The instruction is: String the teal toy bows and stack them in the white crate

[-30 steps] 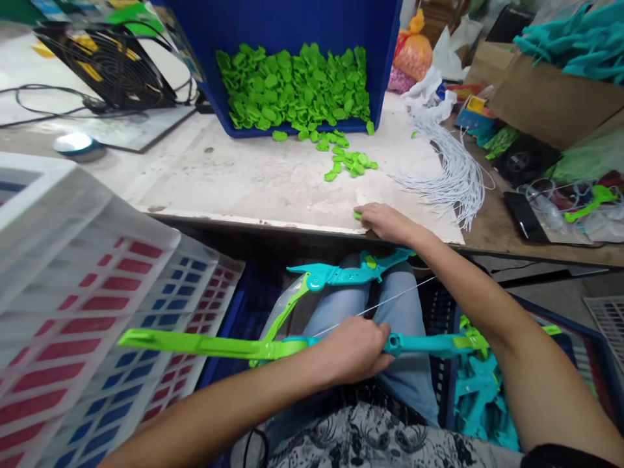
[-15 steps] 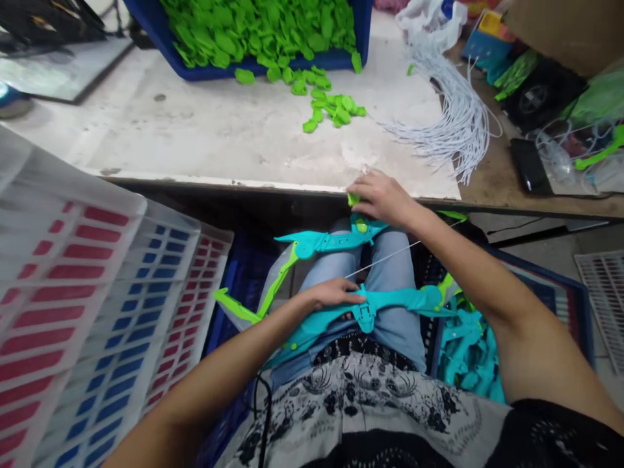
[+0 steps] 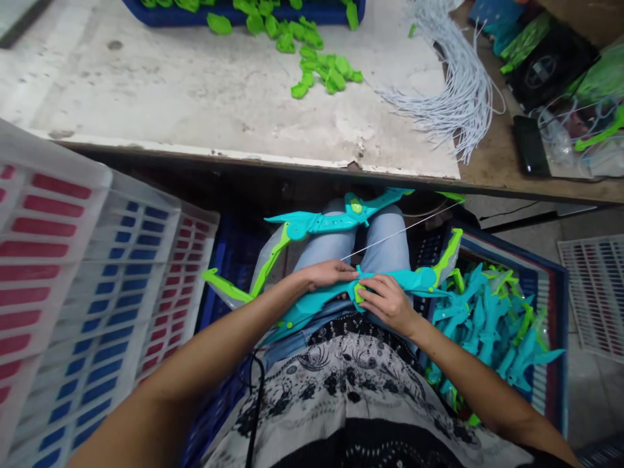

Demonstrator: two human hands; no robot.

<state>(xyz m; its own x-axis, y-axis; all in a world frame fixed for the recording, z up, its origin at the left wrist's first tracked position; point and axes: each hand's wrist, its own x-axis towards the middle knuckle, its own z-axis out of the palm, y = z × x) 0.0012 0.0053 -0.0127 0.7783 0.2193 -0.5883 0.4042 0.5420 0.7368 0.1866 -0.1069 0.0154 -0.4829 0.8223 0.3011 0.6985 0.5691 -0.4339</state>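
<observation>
Biggest thing I can see from here is the bench, a worn, pale top with chipped edges running across the upper part of my view. Down on the left there's a tall white plastic basket with slotted sides, showing red and blue through the gaps. Over on the right sits a blue crate heaped with turquoise-and-green toy bows. A blue tub peeks in at the top, only its lower edge visible to me.

Now the toy bow being worked on: it's lying across the lap, near the shirt. A second toy bow lies just beyond it, over the jeans by the bench edge. A bundle of white cords is fanned out on the bench.

Hands next. The left hand has its grip closed over the near bow, just left of its middle. The right hand has a narrow grip, fingertips on a small green piece right at the bow's middle; I can't tell if it's seated. Similar loose green pieces are scattered in front of the tub. Thinnest bit I can spot is a white string slanting up right from the left hand, and I can't tell which bow it belongs to.
</observation>
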